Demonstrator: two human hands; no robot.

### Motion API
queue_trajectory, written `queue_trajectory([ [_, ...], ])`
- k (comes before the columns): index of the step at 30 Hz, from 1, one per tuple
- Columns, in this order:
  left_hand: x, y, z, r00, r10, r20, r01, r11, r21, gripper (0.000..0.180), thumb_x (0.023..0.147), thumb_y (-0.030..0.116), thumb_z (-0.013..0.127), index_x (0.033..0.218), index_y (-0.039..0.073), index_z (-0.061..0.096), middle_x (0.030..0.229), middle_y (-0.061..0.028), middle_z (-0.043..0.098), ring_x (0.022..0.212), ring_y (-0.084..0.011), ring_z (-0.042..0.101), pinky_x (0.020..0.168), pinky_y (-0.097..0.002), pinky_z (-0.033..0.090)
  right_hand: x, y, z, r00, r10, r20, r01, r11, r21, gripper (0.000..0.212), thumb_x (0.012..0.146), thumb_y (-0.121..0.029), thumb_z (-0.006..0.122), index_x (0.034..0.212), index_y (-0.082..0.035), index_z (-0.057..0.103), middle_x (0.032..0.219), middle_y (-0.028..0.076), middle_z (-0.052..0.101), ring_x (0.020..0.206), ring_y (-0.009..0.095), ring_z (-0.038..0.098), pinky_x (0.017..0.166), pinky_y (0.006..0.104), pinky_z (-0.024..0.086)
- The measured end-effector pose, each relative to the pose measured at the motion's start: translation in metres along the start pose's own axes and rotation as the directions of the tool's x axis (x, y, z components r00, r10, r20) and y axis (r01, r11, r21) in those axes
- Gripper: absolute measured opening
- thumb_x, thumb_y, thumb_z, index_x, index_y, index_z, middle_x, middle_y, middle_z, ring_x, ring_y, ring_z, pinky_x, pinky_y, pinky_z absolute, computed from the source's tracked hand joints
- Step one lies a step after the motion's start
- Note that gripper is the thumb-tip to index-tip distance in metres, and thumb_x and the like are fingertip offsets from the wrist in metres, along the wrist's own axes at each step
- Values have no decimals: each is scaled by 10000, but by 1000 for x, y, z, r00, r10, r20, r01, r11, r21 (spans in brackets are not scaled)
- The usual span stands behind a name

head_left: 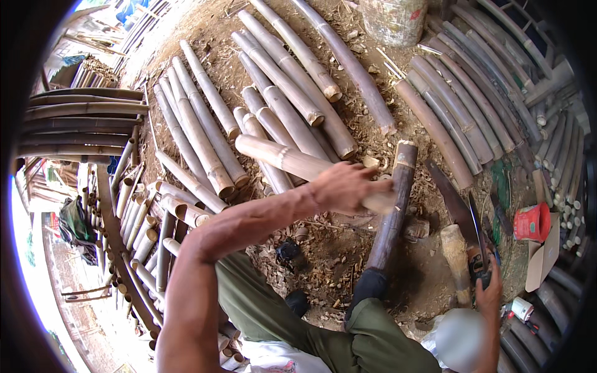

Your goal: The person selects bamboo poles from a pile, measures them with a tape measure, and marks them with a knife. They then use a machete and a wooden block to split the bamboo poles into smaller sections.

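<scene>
Head view, left hand (351, 189): laid over the right end of a pale bamboo pole (283, 156), fingers half-spread; cannot tell whether gripping underneath.
Right hand (489, 286): closed around the handle of a saw (477, 225), blade pointing away.
Dark bamboo pole (390, 224): just right of the left hand, overlapped by the pale end.

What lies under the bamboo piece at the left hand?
Beneath the bamboo piece, other bamboo poles show on littered ground; what lies directly below it and the left hand is covered.
</scene>
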State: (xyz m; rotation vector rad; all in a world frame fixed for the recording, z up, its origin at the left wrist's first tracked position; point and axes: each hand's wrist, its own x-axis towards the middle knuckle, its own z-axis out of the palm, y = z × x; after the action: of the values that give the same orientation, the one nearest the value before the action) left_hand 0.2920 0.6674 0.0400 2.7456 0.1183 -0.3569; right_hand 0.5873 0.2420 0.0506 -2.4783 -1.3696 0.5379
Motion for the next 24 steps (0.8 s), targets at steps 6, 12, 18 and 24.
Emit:
queue_trajectory([
  [6,-121,-83,83,954,-284,101,207,861,465,1001,689,349,844,1539,285,319,1423,-151,417,1328,-332,379,1107,-618,327,-19,-62,71,984,165,-69,-132,929,345,796,815,-53,678,1525,-85,320,1068,163,565,960,312,569,904,394,462],
  [12,-134,-44,125,870,-402,285,320,901,294,1058,697,629,770,1533,178,303,1522,-115,349,1464,-347,234,1173,-666,167,-16,-100,108,977,211,-41,-157,828,539,805,807,-69,700,1517,-58,320,998,138,559,889,260,563,844,369,481],
  [18,-175,-75,143,851,-452,-268,515,820,250,659,739,65,644,1372,204,525,1409,-152,397,1354,-392,347,1137,-556,302,5,-155,117,997,74,13,-66,783,618,851,781,-35,712,1523,-22,297,1161,197,574,1042,321,587,919,407,475],
  [24,-102,22,101,863,-496,-96,456,847,-273,644,876,296,720,1399,30,455,1367,-226,470,1287,-382,455,1065,-533,421,27,-177,140,979,36,-200,95,787,609,869,821,-24,702,1534,15,208,1162,230,574,1012,342,603,852,435,523],
])
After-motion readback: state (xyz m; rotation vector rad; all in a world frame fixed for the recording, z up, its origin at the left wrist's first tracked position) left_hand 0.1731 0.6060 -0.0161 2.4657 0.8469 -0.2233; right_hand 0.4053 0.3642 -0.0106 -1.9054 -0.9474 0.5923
